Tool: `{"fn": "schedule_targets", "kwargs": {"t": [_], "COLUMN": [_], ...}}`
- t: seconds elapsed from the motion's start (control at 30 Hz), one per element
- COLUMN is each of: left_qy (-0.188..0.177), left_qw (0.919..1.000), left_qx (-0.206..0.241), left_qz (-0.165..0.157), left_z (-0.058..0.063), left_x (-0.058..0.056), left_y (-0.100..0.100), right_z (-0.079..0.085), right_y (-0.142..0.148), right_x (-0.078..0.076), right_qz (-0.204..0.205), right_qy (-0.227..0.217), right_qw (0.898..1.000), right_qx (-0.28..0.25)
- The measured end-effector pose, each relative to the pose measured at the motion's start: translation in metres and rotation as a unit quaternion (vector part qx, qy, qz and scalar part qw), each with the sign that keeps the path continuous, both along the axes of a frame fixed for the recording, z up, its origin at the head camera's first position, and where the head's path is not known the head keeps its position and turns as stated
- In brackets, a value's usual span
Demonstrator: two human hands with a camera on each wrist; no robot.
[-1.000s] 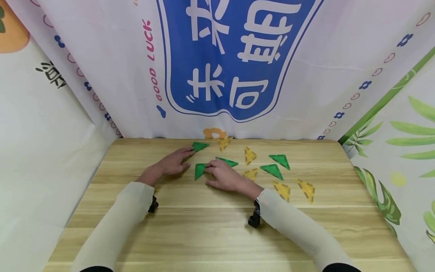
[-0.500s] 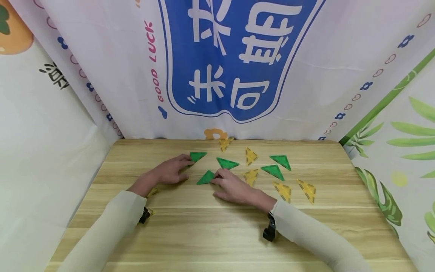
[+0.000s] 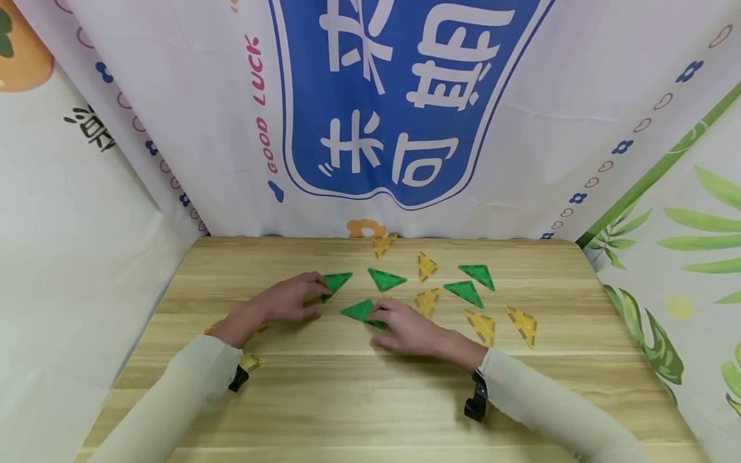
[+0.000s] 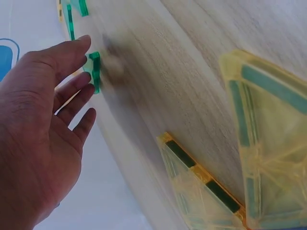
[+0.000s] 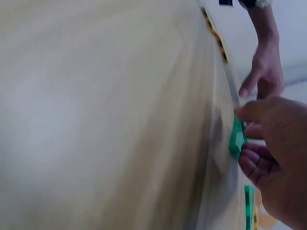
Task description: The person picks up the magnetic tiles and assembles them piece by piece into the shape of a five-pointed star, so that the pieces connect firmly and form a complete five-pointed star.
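Note:
Flat on the wooden table, a green triangular magnetic tile lies under the fingertips of my left hand. That hand's fingers look fairly straight in the left wrist view, with the green tile just past them. My right hand holds a second green triangular tile by its right side. Curled fingers and thumb meet around this green tile in the right wrist view, and they cover part of it. A narrow strip of table separates the two tiles.
Another green tile lies just behind the right hand. Farther right are two more green tiles and several yellow triangular tiles. More yellow pieces lie by the left wrist. A printed curtain hangs at the table's back edge.
The left hand has drawn its green tile toward the person and turned it. The right hand has moved nearer and slightly right, turning its tile. Yellow pieces now show by the left wrist.

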State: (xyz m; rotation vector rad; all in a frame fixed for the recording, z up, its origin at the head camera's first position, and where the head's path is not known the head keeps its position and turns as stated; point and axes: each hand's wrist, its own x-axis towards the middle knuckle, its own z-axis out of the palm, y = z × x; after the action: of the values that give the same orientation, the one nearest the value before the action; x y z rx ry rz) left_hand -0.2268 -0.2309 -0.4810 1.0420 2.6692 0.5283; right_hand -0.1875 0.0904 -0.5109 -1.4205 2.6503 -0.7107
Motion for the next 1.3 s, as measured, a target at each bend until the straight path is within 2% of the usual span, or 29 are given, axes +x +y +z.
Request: {"fn": "schedule_targets", "kwargs": {"t": [0.1,0.2,0.37,0.5,0.7,0.87,1.07,1.3], "left_qy": [-0.003,-0.024,-0.060,-0.061,-0.050,-0.042,-0.013,0.000], "left_qw": [0.9998,0.9991,0.9974,0.9976,0.9979,0.9979,0.9986,0.9960], "left_qx": [0.016,0.032,0.033,0.025,0.036,0.039,0.031,0.058], "left_qz": [0.006,0.016,0.024,0.022,0.021,0.029,0.040,0.067], "left_z": [-0.001,-0.003,-0.006,-0.009,-0.011,-0.012,-0.016,-0.017], "left_x": [-0.003,-0.009,-0.017,-0.022,-0.024,-0.023,-0.020,-0.011], "left_y": [0.000,-0.001,0.000,0.003,0.005,0.006,0.005,0.003], "right_z": [0.001,0.003,0.004,0.003,0.002,0.001,-0.003,-0.009], "right_y": [0.006,0.010,0.010,0.006,0.004,0.003,0.004,-0.006], "right_x": [-0.011,-0.022,-0.037,-0.042,-0.045,-0.043,-0.035,-0.027], "right_qz": [0.007,0.023,0.053,0.072,0.075,0.056,0.010,-0.047], "right_qy": [-0.018,-0.045,-0.072,-0.074,-0.077,-0.074,-0.062,-0.031], "right_qw": [1.000,0.998,0.995,0.993,0.993,0.995,0.998,0.998], "right_qx": [0.009,0.022,0.048,0.064,0.056,0.043,0.026,-0.004]}}
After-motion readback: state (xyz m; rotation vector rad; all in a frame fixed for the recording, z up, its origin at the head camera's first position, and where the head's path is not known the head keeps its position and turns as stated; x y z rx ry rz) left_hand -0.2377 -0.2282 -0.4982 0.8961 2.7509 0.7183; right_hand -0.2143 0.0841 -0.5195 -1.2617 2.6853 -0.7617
